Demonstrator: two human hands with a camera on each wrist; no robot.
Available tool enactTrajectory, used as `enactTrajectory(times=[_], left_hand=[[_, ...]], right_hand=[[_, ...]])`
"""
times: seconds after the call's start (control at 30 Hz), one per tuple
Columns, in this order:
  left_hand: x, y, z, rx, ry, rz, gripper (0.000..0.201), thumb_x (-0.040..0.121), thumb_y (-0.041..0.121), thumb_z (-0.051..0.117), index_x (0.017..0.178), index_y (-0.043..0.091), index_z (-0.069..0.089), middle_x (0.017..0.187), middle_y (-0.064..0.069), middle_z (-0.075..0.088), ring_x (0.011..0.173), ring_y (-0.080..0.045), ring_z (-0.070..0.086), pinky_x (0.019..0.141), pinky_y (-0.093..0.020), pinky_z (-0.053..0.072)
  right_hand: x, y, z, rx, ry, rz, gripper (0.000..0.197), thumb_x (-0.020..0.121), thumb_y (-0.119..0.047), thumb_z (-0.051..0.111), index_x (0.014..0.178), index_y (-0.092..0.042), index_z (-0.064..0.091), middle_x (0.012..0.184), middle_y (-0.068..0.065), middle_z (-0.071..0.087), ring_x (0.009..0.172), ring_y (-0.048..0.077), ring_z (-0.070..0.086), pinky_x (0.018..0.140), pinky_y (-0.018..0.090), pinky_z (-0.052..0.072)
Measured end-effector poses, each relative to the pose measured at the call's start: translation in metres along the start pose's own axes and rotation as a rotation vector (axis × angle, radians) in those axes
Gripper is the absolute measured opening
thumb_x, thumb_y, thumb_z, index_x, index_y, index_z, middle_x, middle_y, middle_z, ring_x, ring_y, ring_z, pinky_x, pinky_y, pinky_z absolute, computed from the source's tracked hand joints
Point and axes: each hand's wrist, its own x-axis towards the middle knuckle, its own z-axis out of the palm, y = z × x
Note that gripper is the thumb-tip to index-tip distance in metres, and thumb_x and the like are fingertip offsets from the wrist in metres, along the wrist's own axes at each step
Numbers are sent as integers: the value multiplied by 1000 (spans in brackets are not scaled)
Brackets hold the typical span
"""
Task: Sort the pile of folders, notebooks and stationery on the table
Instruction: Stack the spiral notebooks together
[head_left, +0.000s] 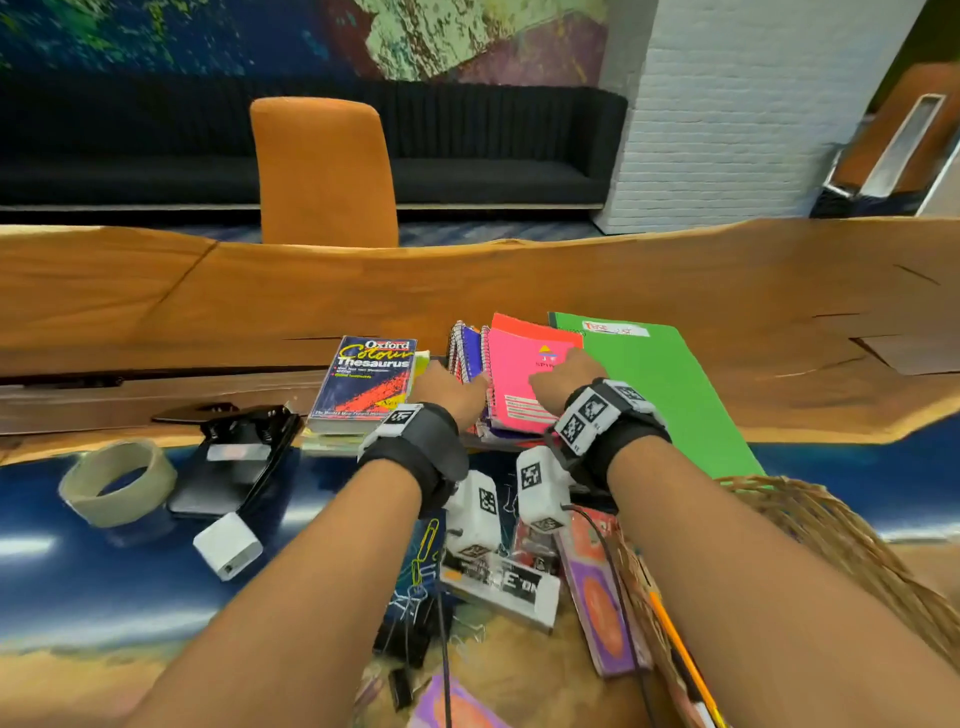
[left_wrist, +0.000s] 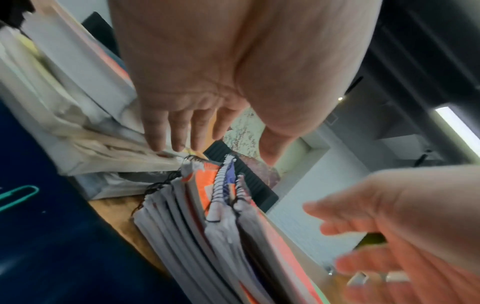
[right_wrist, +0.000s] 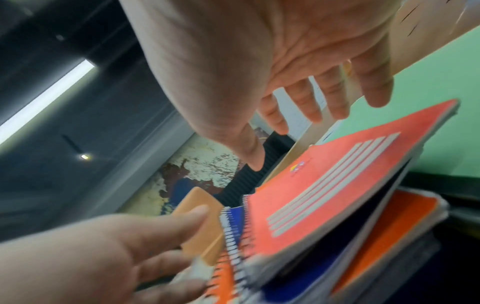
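A stack of spiral notebooks lies at the table's middle, with a pink notebook on top. My left hand reaches its left, spiral side with straight fingers. Seen from the left wrist, that hand is spread just above the stack, holding nothing. My right hand hovers over the pink cover; the right wrist view shows it spread above the notebook. A green folder lies to the right, an Oxford thesaurus on a book pile to the left.
A tape roll, a black hole punch and a white charger lie at the left. Paper clips, a white box and a purple booklet sit under my arms. A wicker basket stands at right.
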Motion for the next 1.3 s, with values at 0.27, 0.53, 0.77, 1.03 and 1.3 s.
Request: enactTrajectory(times=[0.27, 0.53, 0.77, 1.03, 1.3], left_hand=[[44, 2, 21, -102, -106, -210, 61, 95, 52, 51, 128, 2, 55, 106, -8, 60, 91, -25, 54, 77, -29, 42], [60, -2, 16, -223, -193, -225, 30, 98, 38, 55, 95, 8, 56, 82, -5, 59, 66, -17, 55, 59, -28, 47], [62, 6, 11, -130, -336, -227, 39, 88, 39, 57, 111, 8, 60, 97, -9, 66, 78, -19, 60, 64, -19, 51], [62, 0, 10, -270, -437, -169, 44, 99, 31, 55, 136, 9, 50, 132, -5, 58, 121, -23, 56, 107, -30, 37], [59, 5, 10, -330, -398, -205, 22, 90, 10, 54, 68, 9, 52, 53, -3, 56, 37, -14, 49, 40, -15, 40]], right_hand=[[43, 21, 13, -19, -193, 96, 28, 80, -32, 80, 75, -15, 57, 106, 9, 69, 86, 25, 63, 78, 35, 56], [52, 20, 23, 42, -225, 93, 49, 64, -36, 90, 93, -11, 60, 100, 6, 69, 80, 24, 61, 71, 32, 52], [44, 29, 1, 123, -259, 160, 43, 77, -28, 83, 70, -10, 45, 70, 0, 48, 65, 17, 51, 65, 30, 46], [48, 26, 0, 125, -313, 145, 61, 78, -27, 82, 125, 0, 53, 111, 9, 56, 88, 21, 49, 58, 26, 41], [52, 36, 3, 205, -335, 125, 65, 73, -28, 86, 125, 0, 57, 119, 7, 62, 94, 24, 55, 62, 28, 41]])
